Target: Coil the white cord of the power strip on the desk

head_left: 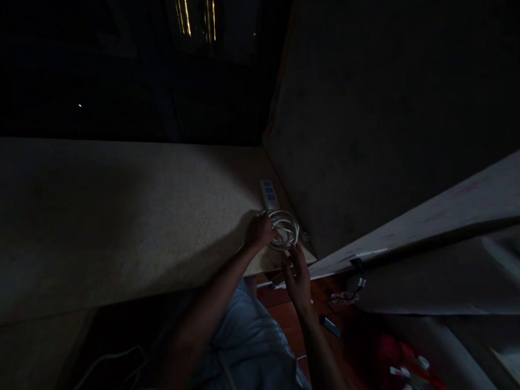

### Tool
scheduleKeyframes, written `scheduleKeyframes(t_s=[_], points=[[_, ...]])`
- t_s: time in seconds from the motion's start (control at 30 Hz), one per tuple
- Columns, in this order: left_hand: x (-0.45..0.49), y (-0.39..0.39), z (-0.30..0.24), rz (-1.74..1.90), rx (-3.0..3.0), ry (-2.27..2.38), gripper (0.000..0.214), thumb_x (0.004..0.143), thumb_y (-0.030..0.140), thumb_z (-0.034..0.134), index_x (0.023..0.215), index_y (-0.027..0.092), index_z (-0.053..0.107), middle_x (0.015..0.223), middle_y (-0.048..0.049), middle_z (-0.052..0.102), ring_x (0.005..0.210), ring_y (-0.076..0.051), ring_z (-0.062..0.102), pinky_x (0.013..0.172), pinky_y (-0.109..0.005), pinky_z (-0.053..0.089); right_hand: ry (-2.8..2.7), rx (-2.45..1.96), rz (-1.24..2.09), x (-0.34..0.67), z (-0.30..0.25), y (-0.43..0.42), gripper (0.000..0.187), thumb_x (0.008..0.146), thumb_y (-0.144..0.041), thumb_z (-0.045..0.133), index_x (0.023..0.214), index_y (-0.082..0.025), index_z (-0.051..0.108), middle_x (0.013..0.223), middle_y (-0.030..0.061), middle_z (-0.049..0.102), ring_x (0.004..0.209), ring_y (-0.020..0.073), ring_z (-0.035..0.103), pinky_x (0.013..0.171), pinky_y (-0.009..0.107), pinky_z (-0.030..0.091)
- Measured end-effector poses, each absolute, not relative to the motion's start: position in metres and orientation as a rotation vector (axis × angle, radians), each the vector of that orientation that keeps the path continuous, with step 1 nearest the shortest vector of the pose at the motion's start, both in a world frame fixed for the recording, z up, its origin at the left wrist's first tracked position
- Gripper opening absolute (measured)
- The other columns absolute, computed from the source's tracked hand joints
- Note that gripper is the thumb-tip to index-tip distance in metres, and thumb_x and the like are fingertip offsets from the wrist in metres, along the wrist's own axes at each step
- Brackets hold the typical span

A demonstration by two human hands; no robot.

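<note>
A white power strip [268,194] lies at the right end of a speckled counter [115,211], with its white cable wound into a coil [284,229] just in front of it. My left hand [258,230] is closed on the left side of the coil. My right hand [297,278] reaches up from below with its fingers spread, its fingertips at the coil's near edge. The scene is very dark.
A dark wall panel [368,128] stands right of the counter's corner. A pale slanted board [414,224] runs along the right. Below lie a reddish wooden floor [290,319], a small dark object [331,325], red items [398,361] and a loose white cord [104,362].
</note>
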State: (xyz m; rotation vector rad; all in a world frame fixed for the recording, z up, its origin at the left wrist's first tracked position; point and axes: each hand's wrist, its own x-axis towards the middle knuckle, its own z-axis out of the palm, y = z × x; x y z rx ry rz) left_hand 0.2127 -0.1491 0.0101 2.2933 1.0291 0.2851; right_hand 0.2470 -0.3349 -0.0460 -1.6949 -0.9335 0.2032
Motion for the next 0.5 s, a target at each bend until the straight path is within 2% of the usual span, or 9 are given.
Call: scheduleKeyframes(t_s=[0.13,0.3,0.5], points=[[0.213,-0.141,0.003,0.347,2.127,1.064,0.031,0.072,0.021,0.068,0.103,0.017,0.069,0.105,-0.0166,0.073,0.102,-0.031,0.068,0.086,-0.039,0.051,-0.940,-1.621,0.270,0.244,-0.045,-0.338,0.057,0.093,-0.041,0.057,0.146,-0.023,0.046,0.157,0.0154,0.038,0.133,0.0296,0.052,0.100,0.049,0.052],[0.197,-0.137,-0.001,0.426,1.898,1.072,0.016,0.070,0.020,0.068,0.086,0.021,0.068,0.087,-0.0077,0.074,0.092,-0.026,0.070,0.076,-0.031,0.052,-0.828,-1.565,0.350,0.250,-0.052,-0.345,0.057,0.093,-0.043,0.056,0.144,-0.020,0.046,0.142,0.0174,0.057,0.125,0.0280,0.060,0.098,0.046,0.053],[0.170,-0.142,0.004,0.492,1.412,0.996,0.012,0.072,0.021,0.061,0.084,0.019,0.058,0.058,0.0034,0.062,0.051,-0.016,0.063,0.048,-0.023,0.044,-0.813,-1.540,0.374,0.248,-0.051,-0.341,0.049,0.091,-0.041,0.058,0.135,-0.020,0.053,0.137,0.0169,0.060,0.120,0.0271,0.062,0.097,0.046,0.053]])
